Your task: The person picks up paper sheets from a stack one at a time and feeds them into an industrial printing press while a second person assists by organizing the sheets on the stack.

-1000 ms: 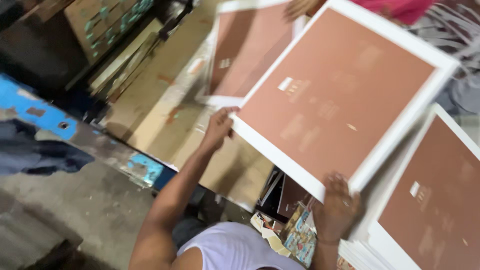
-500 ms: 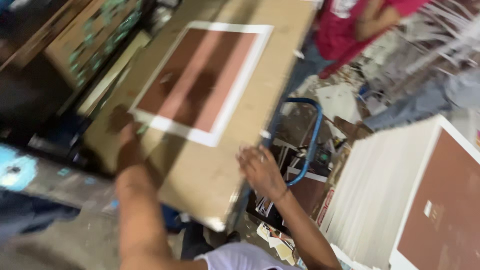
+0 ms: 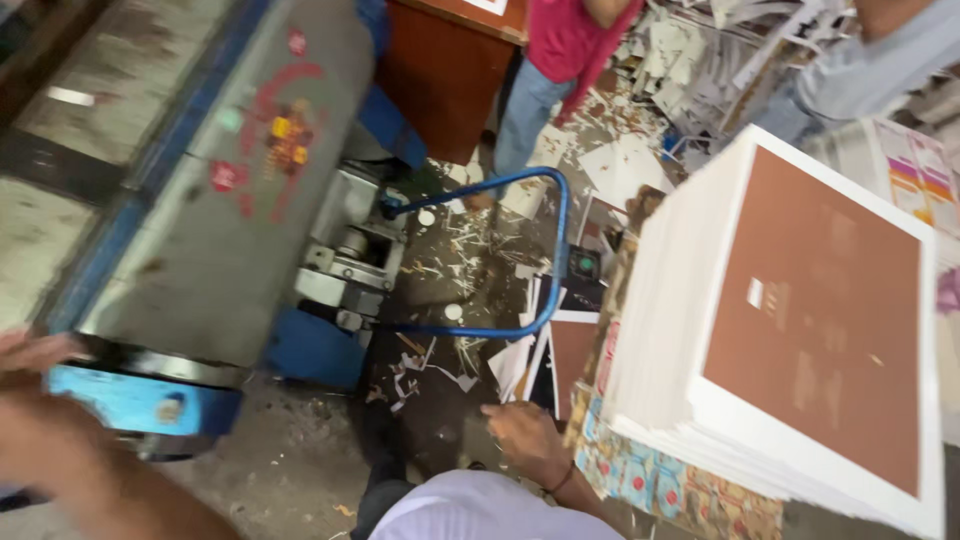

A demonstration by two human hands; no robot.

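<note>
Just right of the empty, loosely curled right hand [image 3: 528, 435] stands the stack of brown sheets [image 3: 800, 330], likely heavy together, each floppy; best gripped at white edges; left hand [image 3: 40, 400] blurred, grip unclear.

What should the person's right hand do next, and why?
Probably lift the right hand up to the tall stack of brown sheets with white borders and take the top one. The hand hangs empty, low beside the stack's near corner, and the left hand, blurred near the grey and blue machine, also seems to hold nothing.
</note>
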